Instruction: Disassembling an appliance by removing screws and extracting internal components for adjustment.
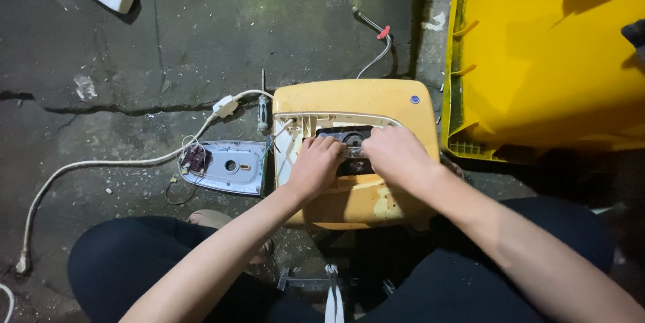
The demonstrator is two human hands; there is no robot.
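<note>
Lying on: cracked concrete floor (201, 27), yellow appliance housing (356, 105) between the knees, open recess (349, 136) facing up.
Left hand (314, 165): knuckles up, fingers curled into the recess (what they pinch is hidden).
Right hand (395, 154): wrist bent inward, fingers closed over the same dark part (353, 165).
Beside: grey cover plate (225, 166) with white cord (101, 162); screwdriver (263, 111).
Farther: yellow bin (537, 61).

A yellowed, rounded plastic appliance housing (356, 105) is lying flat on the concrete, its front opening exposing a dark inner part (349, 138) at its twelve o'clock side.
</note>
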